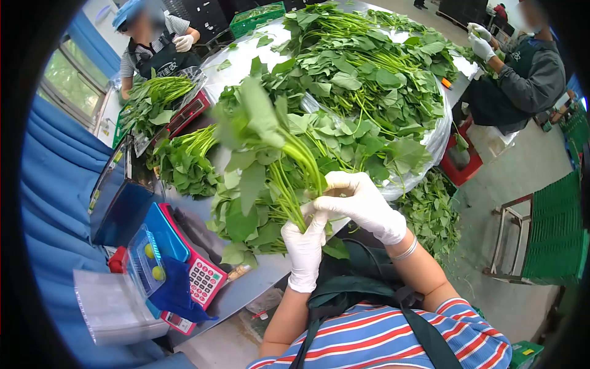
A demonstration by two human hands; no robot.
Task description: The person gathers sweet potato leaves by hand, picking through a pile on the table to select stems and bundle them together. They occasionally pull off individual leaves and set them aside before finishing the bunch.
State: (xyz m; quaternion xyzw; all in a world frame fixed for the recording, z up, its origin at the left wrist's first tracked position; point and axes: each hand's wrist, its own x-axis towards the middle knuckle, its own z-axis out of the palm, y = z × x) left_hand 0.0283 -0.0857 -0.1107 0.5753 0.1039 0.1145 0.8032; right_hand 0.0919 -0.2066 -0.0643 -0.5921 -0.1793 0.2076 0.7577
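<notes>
My left hand [304,252], in a white glove, is closed round the lower stems of a bunch of leafy greens [295,160]. The bunch stands up from the fist, its top leaves blurred and leaning left. My right hand [359,206], gloved too, touches the left at the fingertips, its thumb and fingers curled round the bunch's stems on the right side. Behind both hands a large pile of leafy greens [369,80] covers much of the table. More leaves lie just left of and below the held bunch.
A pink scale [203,280] with a blue tray stands at the lower left, beside a clear plastic box [146,261]. Two co-workers stand across the table, at the upper left and upper right. A red stool [464,157] and green crates [556,227] are on the right.
</notes>
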